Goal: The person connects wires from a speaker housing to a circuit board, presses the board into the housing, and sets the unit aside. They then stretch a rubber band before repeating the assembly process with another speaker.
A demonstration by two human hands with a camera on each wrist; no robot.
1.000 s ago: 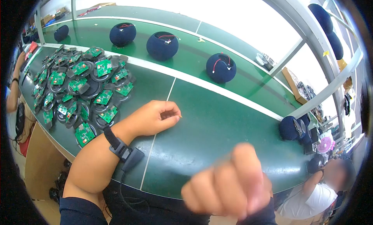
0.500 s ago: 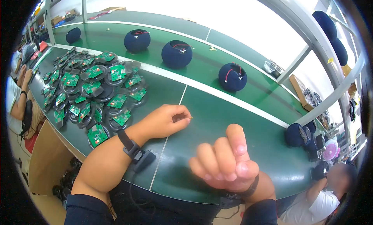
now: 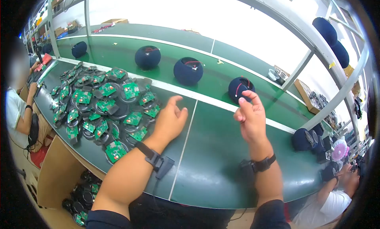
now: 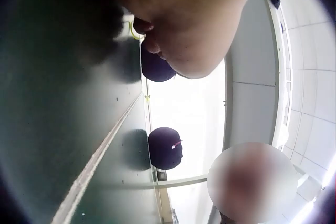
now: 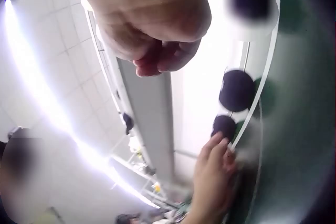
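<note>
My left hand hovers over the green table beside a heap of round black parts with green circuit boards. Its thumb and forefinger stand apart in the head view, with nothing seen between them. A thin yellow loop shows by its fingertips in the left wrist view. My right hand is raised over the table, fingers loosely bent, and nothing shows in it. Beyond its fingertips sits a dark blue round shell with red wires in its open top. Two similar shells stand further left.
A white rail divides the table from the green strip behind. More dark round units stand at the right end, near a pink fan. Grey posts frame the bench. People sit at both sides; a carton stands below left.
My right hand has risen and moved forward, away from my body. The left hand has shifted toward the heap, its thumb and forefinger spreading apart. The head view has turned slightly.
</note>
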